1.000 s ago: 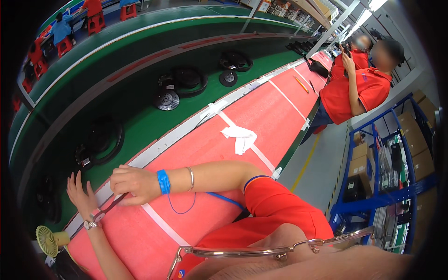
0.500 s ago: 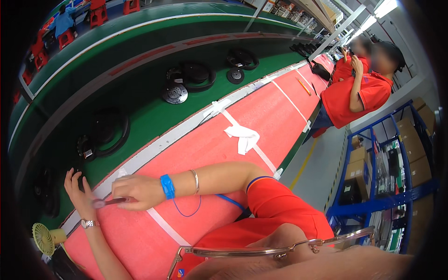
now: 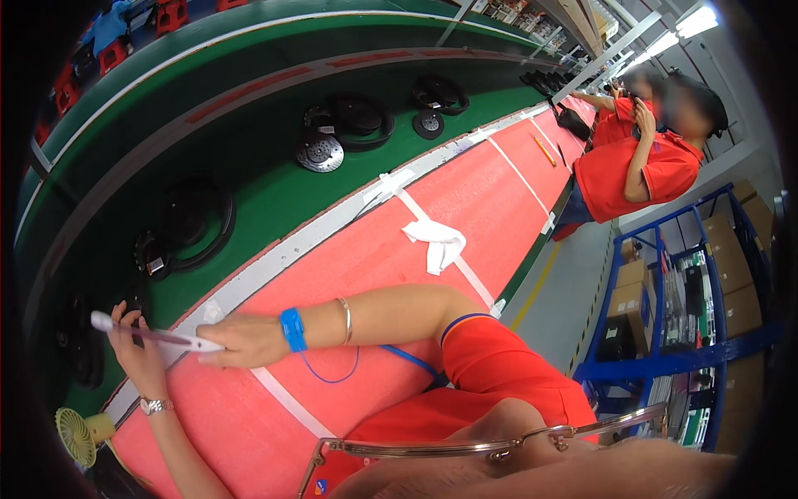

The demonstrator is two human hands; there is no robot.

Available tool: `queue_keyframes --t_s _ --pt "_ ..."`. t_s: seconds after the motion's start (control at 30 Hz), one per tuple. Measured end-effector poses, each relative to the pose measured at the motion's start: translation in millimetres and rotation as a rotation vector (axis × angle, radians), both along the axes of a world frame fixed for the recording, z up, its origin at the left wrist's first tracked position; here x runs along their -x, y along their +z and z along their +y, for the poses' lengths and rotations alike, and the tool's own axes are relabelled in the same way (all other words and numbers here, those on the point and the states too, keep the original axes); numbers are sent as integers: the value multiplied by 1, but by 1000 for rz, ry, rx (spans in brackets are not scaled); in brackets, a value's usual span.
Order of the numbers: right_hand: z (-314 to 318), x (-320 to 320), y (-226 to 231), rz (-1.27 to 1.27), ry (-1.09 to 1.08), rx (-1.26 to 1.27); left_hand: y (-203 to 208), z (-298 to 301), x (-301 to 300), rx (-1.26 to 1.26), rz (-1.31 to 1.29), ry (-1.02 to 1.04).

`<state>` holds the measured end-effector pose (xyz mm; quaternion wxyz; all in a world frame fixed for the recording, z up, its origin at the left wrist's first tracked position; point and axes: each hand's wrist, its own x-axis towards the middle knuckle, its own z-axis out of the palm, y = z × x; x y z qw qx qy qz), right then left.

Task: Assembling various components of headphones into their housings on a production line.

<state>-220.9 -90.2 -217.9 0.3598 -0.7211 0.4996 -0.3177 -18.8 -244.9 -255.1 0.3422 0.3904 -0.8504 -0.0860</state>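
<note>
My right hand (image 3: pixel 241 339) is closed on one end of a long, slim white-and-purplish object (image 3: pixel 166 337), blurred by motion; I cannot make out its kind. It reaches left across the front of my left hand (image 3: pixel 137 358), its rounded white end just past the fingers. My left hand is raised, fingers apart and partly behind the object; whether they touch it is unclear. A metal watch (image 3: pixel 156 405) is on my left wrist. A blue wrist strap (image 3: pixel 293 330) with a thin cord circles my right wrist, with a bangle (image 3: pixel 347 320) farther up that forearm.
Black round wheel-like parts (image 3: pixel 187 224) with discs (image 3: pixel 320 154) lie on the green conveyor (image 3: pixel 266 195) beyond the pink bench mat (image 3: pixel 349 274). A white cloth (image 3: pixel 436 241) and orange pen (image 3: pixel 543 150) rest on the mat. A small yellow fan (image 3: pixel 76 437), co-workers (image 3: pixel 636 158) and blue shelving (image 3: pixel 615 370) stand around.
The object in my right hand has swung out to the left and extends past my left fingers. My left fingers have drawn in slightly. The conveyor parts appear shifted slightly to the right.
</note>
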Motion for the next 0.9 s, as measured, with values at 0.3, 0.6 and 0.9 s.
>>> queue_keyframes --t_s 0.3,0.6,0.9 --pt "-3 12 1 -367 82 -98 1 3 7 -110 -5 23" --pt "-4 12 -12 -251 -3 -41 -3 1 8 -43 -28 22" --pt "-3 16 -15 -393 -99 386 -3 1 10 -74 -6 7"
